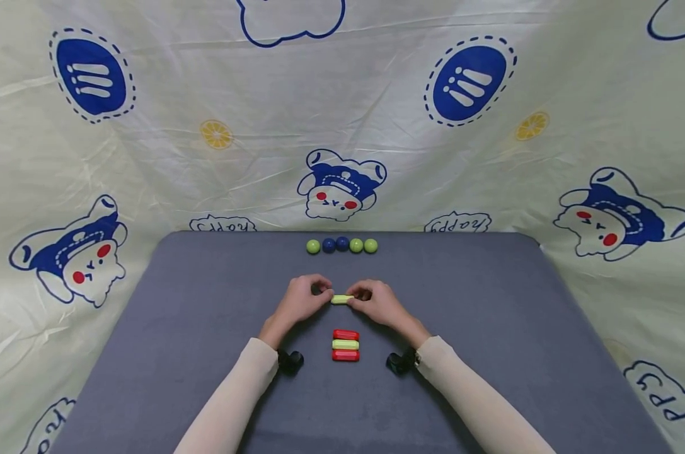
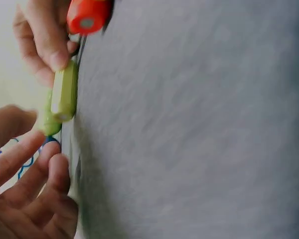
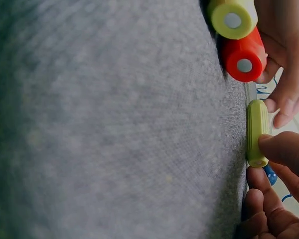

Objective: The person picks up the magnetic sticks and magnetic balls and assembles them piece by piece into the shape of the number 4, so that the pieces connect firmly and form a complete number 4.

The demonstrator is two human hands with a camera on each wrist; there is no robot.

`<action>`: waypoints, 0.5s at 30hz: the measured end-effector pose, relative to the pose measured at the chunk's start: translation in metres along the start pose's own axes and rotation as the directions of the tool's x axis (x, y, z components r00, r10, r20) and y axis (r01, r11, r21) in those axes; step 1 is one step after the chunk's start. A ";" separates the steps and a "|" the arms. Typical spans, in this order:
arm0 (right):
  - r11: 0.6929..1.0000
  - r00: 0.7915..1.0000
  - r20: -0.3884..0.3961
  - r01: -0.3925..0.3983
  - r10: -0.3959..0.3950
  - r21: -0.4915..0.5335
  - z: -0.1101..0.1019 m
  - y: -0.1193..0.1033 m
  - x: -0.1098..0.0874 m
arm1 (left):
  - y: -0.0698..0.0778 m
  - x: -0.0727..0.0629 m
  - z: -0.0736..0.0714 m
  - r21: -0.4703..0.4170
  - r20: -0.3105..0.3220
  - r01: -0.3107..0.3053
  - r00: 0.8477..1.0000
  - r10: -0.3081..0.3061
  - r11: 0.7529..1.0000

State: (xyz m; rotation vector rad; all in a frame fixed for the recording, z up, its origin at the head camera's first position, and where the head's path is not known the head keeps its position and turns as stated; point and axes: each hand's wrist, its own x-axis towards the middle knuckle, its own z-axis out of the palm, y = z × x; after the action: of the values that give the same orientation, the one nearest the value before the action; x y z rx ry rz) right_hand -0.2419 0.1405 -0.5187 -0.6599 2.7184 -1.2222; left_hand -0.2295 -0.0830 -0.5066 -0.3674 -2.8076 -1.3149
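In the head view, a short yellow-green ribbed rod (image 1: 340, 299) lies on the grey table between both hands. My right hand (image 1: 380, 303) pinches its right end, the thumb (image 3: 284, 149) pressing on the rod's side. By the opposite end is my left hand (image 1: 306, 299), thumb and fingers bent loosely apart, seemingly not gripping the rod. Nearer me is a stack-like row of rods side by side: a red rod (image 1: 346, 335), a yellow-green rod (image 1: 345, 345) and another red rod (image 1: 345, 355). The wrist views show grey discs in rod ends.
Along the table's far edge sits a row of balls: a green ball (image 1: 313, 246) at left, two blue balls (image 1: 342, 243), then two more green balls (image 1: 370, 246). A printed curtain (image 1: 263, 176) hangs behind the grey table (image 1: 489, 328).
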 end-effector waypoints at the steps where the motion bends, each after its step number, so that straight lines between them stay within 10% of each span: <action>1: 1.000 1.000 -0.003 0.001 -0.001 0.000 0.000 0.001 0.000 | -0.001 0.002 -0.002 -0.008 -0.022 -0.002 1.000 0.002 1.000; 15: 0.999 1.000 -0.009 -0.026 0.027 0.032 0.003 0.000 -0.002 | -0.018 0.028 -0.020 -0.032 -0.261 0.027 0.965 -0.035 0.999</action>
State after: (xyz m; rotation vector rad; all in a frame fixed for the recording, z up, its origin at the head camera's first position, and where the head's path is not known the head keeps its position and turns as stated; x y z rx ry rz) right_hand -0.2390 0.1396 -0.5206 -0.6139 2.7005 -1.2629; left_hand -0.2629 -0.1037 -0.5043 -0.1380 -2.5882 -1.3027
